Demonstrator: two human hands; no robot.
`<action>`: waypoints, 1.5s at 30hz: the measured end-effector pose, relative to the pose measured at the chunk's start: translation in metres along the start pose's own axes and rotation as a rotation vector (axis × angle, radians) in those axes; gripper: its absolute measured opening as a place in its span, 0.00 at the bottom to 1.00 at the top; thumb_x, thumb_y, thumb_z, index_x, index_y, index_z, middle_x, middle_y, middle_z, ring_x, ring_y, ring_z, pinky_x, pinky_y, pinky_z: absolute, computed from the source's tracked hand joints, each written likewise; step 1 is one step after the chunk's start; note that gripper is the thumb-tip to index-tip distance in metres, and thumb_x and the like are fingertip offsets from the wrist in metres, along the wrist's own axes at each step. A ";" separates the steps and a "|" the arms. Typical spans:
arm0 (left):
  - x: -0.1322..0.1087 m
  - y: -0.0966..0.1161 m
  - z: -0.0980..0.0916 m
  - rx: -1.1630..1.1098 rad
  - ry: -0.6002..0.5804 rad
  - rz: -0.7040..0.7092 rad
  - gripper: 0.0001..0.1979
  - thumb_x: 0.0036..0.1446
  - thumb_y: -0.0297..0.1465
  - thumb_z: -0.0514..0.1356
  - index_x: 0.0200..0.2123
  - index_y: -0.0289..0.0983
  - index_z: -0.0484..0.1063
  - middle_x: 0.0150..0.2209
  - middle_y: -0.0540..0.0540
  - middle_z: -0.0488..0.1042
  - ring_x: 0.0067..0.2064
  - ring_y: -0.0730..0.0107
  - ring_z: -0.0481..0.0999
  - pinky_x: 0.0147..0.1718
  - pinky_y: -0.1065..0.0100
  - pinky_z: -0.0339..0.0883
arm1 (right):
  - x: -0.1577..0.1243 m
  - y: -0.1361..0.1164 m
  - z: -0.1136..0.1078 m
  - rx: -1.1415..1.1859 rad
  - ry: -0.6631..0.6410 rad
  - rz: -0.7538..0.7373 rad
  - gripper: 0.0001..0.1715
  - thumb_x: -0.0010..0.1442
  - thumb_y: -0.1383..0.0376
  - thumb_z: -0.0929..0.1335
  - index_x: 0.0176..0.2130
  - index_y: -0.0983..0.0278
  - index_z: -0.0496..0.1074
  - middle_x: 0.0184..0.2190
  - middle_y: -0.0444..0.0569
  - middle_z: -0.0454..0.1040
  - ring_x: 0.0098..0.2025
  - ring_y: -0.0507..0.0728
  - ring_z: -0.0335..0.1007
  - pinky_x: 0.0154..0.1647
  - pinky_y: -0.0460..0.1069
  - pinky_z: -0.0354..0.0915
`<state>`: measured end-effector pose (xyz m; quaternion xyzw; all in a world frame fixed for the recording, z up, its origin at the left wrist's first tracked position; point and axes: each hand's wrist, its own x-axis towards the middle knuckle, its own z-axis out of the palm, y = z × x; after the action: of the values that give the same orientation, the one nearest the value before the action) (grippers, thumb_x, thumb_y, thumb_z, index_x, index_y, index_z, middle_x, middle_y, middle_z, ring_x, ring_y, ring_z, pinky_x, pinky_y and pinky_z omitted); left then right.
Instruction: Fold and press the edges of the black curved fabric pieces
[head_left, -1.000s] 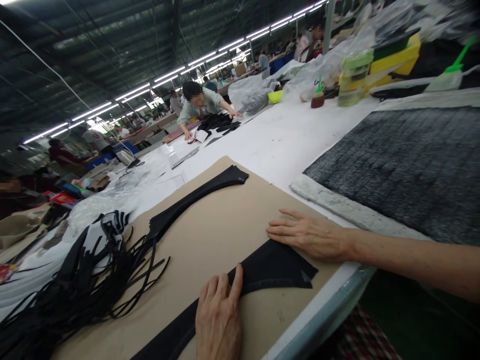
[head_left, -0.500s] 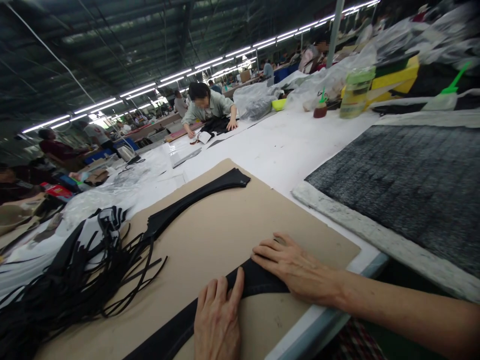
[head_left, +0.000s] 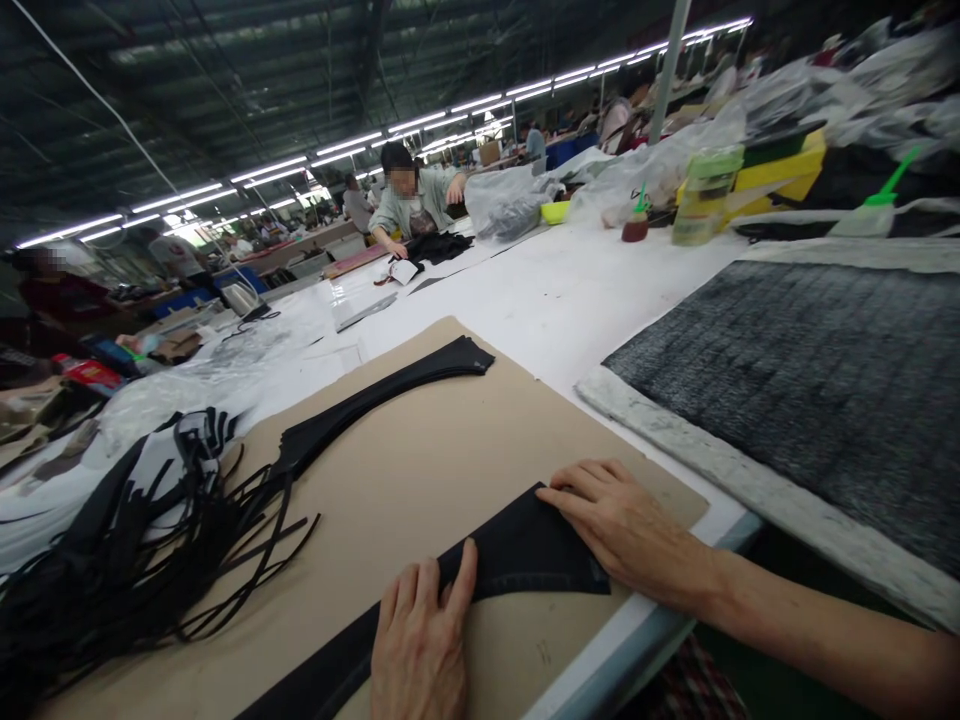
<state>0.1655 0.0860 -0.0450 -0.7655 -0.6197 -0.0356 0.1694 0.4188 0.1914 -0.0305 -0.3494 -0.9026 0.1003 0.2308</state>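
A long, curved black fabric piece [head_left: 525, 545] lies flat along the near side of a tan board [head_left: 420, 480]. My left hand [head_left: 422, 635] rests on its narrower part, with the fingers stretched out and pressing down. At the wide end is my right hand [head_left: 626, 530]. Its fingers are apart, and one fingertip touches the upper corner of the piece. The palm side of this hand is hidden. Farther back on the board lies a stack of similar black pieces [head_left: 382, 395].
Tangled black straps [head_left: 150, 530] heap up at the left. A dark textured panel with a pale border [head_left: 795, 370] lies at the right. Beyond are a jar [head_left: 705, 200], a small red bottle [head_left: 635, 225] and a yellow bin [head_left: 787, 165]. A co-worker [head_left: 416, 200] leans over the white table [head_left: 510, 290].
My right hand has shifted right, off the fabric's wide end, which now shows. My left hand still presses the piece. The co-worker has raised one hand from the dark cloth.
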 end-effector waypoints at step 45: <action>0.114 0.061 0.006 -0.255 0.070 0.136 0.08 0.62 0.21 0.55 0.31 0.38 0.67 0.32 0.48 0.69 0.36 0.63 0.69 0.35 0.65 0.67 | -0.009 0.005 0.010 -0.043 -0.007 -0.006 0.14 0.59 0.73 0.65 0.46 0.68 0.71 0.41 0.52 0.70 0.42 0.60 0.60 0.47 0.57 0.54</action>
<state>0.2497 0.1834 -0.0335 -0.8193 -0.5506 -0.1291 0.0944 0.4222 0.1891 -0.0440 -0.3512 -0.9064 0.0815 0.2202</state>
